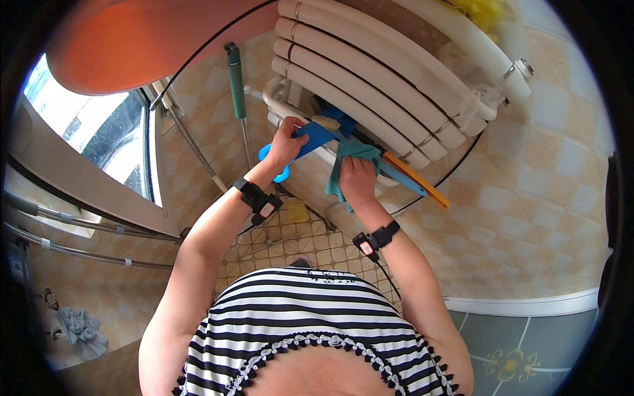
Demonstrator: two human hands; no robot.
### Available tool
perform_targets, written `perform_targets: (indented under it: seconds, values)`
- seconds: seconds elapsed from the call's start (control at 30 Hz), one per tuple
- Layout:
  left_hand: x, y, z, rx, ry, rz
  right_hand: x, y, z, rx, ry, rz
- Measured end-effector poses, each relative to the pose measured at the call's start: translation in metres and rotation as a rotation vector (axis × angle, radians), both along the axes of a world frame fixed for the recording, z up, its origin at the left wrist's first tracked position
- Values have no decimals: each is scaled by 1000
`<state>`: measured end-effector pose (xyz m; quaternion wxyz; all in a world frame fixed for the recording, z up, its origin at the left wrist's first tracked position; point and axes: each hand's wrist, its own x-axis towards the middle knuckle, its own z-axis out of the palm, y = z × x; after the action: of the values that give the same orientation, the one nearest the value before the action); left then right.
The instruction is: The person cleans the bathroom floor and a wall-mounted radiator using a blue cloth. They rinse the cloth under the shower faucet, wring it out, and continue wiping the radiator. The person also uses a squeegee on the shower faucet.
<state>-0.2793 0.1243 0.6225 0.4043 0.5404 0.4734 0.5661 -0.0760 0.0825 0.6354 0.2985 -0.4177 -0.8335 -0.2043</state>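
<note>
My left hand (287,143) grips the edge of a blue plastic piece (317,138), which has rounded hook-like ends on its near left side. In my right hand (357,180) is a bunched teal cloth (364,150), pressed at the right end of the blue piece; what lies under the cloth is hidden. A brush head with beige bristles (326,123) rests just beyond the blue piece. From beside the cloth, a light blue handle (403,179) and an orange handle (418,180) stick out to the lower right.
A white tubular radiator (366,74) is right behind my hands. To the left stand a green-handled pole (237,84) and a metal pole (193,146), near an open window (114,138). An orange basin-like object (148,44) hangs at upper left. Patterned floor tiles (307,247) lie below.
</note>
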Motion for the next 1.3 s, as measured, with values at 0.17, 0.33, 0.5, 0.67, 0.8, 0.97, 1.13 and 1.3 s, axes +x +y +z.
perform_targets:
  seconds: [0.17,0.33,0.5,0.67,0.8,0.97,1.13,1.3]
  values:
    - [-4,1,0,-16,-216,9,-33,19,5,-11,-15,25]
    - [-12,5,-2,-9,-217,-9,12,-4,8,-18,-53,68]
    - [-13,7,-9,68,-65,20,69,-40,6,-8,-72,32]
    - [-5,-6,10,166,439,269,46,-31,10,-61,19,20]
    - [14,-9,38,496,729,378,9,-5,13,-95,16,90]
    - [23,-1,51,577,763,136,16,-6,18,-261,222,214]
    - [21,0,43,575,733,145,20,0,42,-59,356,25]
    - [21,3,44,542,753,156,-11,61,68,-72,-84,128]
